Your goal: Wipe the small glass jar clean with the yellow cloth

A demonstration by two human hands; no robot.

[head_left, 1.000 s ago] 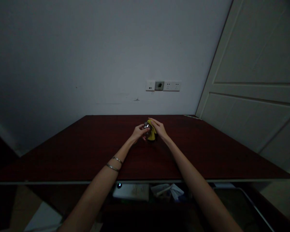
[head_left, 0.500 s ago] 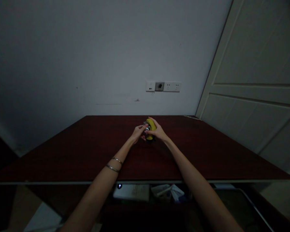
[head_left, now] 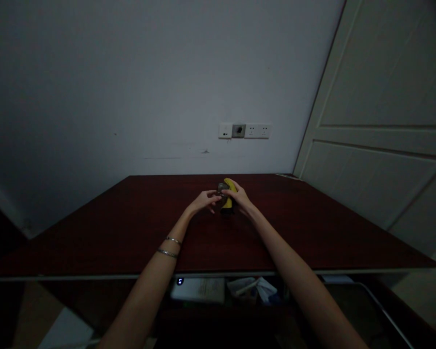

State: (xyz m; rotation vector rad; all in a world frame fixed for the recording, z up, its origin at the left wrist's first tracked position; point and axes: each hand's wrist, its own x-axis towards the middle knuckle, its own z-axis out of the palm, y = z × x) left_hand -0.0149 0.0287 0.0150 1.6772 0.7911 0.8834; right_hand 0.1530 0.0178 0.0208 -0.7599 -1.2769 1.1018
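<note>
A small yellow object (head_left: 227, 202), curved at the top and with a dark lower end, is in my right hand (head_left: 241, 198). My right fingers wrap round its right side, and the thumb lies across its front. On its left side is a round, shiny, greyish part (head_left: 222, 187); the dim light hides what kind of object this is. My left hand (head_left: 203, 200) is just left of that round part, fingers stretched and apart. Its fingertips come up to the part's edge, and I cannot tell whether they touch. Two bracelets (head_left: 170, 247) circle my left forearm.
Both arms reach over a dark red table (head_left: 112, 232). Below its front edge, an open space holds a pale box-like item (head_left: 198, 289) and crumpled white packaging (head_left: 265, 290). A wall with sockets (head_left: 257, 131) stands behind; a pale door (head_left: 378, 165) is on the right.
My left hand has loosened from the shiny part and drawn slightly left, its fingers spreading. My right hand still holds the yellow object, now shifted slightly right and turned a little.
</note>
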